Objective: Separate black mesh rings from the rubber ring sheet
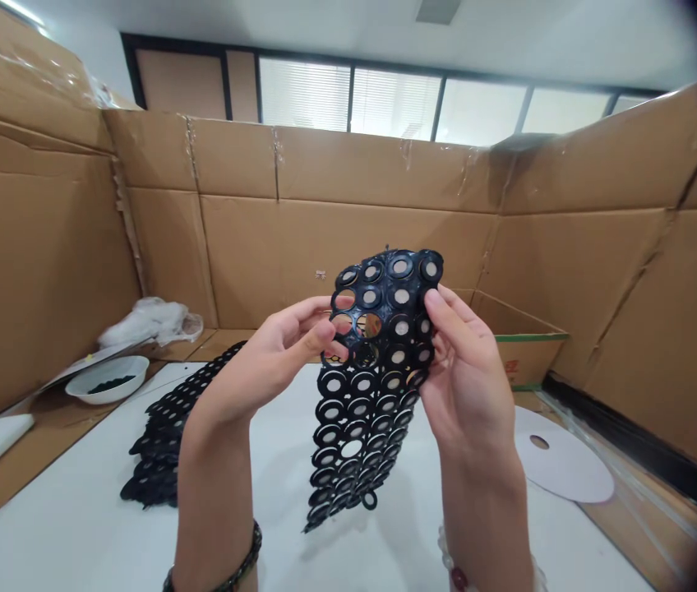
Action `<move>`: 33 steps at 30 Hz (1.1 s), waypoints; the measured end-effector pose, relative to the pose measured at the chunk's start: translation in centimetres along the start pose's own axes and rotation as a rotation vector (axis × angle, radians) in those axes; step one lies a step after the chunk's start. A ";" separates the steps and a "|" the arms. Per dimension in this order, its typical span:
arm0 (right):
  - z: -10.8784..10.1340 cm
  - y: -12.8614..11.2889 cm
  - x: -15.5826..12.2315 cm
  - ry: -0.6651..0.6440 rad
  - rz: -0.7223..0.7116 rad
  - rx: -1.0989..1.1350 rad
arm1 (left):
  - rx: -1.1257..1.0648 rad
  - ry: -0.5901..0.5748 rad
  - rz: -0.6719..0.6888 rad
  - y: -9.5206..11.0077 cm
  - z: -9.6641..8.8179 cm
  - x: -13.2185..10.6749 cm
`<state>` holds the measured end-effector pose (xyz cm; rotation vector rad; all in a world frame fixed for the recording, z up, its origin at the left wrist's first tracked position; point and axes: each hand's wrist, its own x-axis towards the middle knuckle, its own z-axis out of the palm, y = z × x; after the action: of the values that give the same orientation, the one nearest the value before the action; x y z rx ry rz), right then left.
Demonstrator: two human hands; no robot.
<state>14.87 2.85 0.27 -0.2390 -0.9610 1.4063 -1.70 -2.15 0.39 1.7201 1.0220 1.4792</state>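
Note:
I hold up a black plastic sheet of joined rings (373, 386) above the white table (77, 526). Most rings carry a small pale disc in the middle; a few near the top left are bare holes. My left hand (280, 353) pinches the sheet's upper left part, thumb and fingers pressed around a ring. My right hand (465, 370) grips the upper right edge, thumb in front and fingers behind. The sheet's lower end hangs down toward the table.
A pile of similar black ring sheets (169, 427) lies on the table at left. A white bowl (108, 378) with dark pieces and a crumpled plastic bag (151, 321) sit further left. A white paper disc (561, 464) and an open carton (514, 337) are at right. Cardboard walls surround everything.

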 end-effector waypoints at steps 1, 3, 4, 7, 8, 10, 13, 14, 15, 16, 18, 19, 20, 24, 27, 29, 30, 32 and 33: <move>0.0 0.0 0.1 0.013 -0.007 0.011 | 0.025 -0.059 0.041 -0.2 -0.3 0.0; -0.1 -0.1 0.2 0.049 -0.021 0.028 | 0.037 -0.203 0.123 -0.4 -0.9 -0.1; -0.1 -0.1 0.3 0.073 -0.030 0.035 | 0.031 -0.284 0.145 -0.5 -1.2 -0.2; -0.4 -0.1 0.5 0.147 -0.086 0.063 | 0.053 -0.508 0.106 -0.7 -1.9 -0.2; -0.6 -0.1 0.6 0.171 -0.104 0.074 | 0.078 -0.564 0.074 -0.8 -2.0 -0.1; -1.0 0.0 0.9 0.225 -0.114 0.093 | 0.133 -0.633 0.003 -1.2 -2.1 0.3; -1.2 0.1 1.1 0.303 -0.067 0.128 | 0.171 -0.689 -0.054 -2.2 -1.9 1.2; -1.3 0.0 1.1 0.312 -0.052 0.138 | 0.172 -0.708 -0.063 -2.7 -1.8 1.6; -1.2 0.0 1.1 0.310 -0.037 0.144 | 0.168 -0.728 -0.070 -3.2 -1.7 2.0; -1.2 -0.1 1.1 0.302 -0.023 0.147 | 0.162 -0.750 -0.080 -3.7 -1.6 2.3; -1.0 -0.3 1.0 0.276 0.002 0.141 | 0.138 -0.793 -0.097 -4.8 -1.3 3.0; -1.0 -0.4 0.9 0.260 0.011 0.138 | 0.121 -0.811 -0.104 -5.3 -1.1 3.3; -0.9 -0.5 0.8 0.241 0.018 0.135 | 0.104 -0.824 -0.108 -5.8 -1.0 3.5; -1.0 -0.6 0.5 0.163 0.037 0.126 | 0.029 -0.851 -0.110 -6.9 -0.1 4.2; -1.2 -0.8 0.5 0.125 0.053 0.089 | -0.018 -0.851 -0.120 -7.1 0.6 4.4; -1.5 -0.9 0.8 0.100 0.052 0.049 | -0.045 -0.819 -0.131 -7.2 1.0 4.5; -1.7 -1.0 1.0 0.088 0.051 0.027 | -0.060 -0.794 -0.138 -7.2 1.2 4.5; -2.3 -1.0 1.8 0.059 0.061 -0.021 | -0.103 -0.729 -0.153 -7.4 1.7 4.4; -2.7 -1.0 2.2 0.044 0.067 -0.045 | -0.130 -0.690 -0.163 -7.4 1.9 4.3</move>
<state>17.14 5.70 0.16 -0.3369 -0.9565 1.4360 -0.69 5.26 -4.21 1.8030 0.6531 0.7315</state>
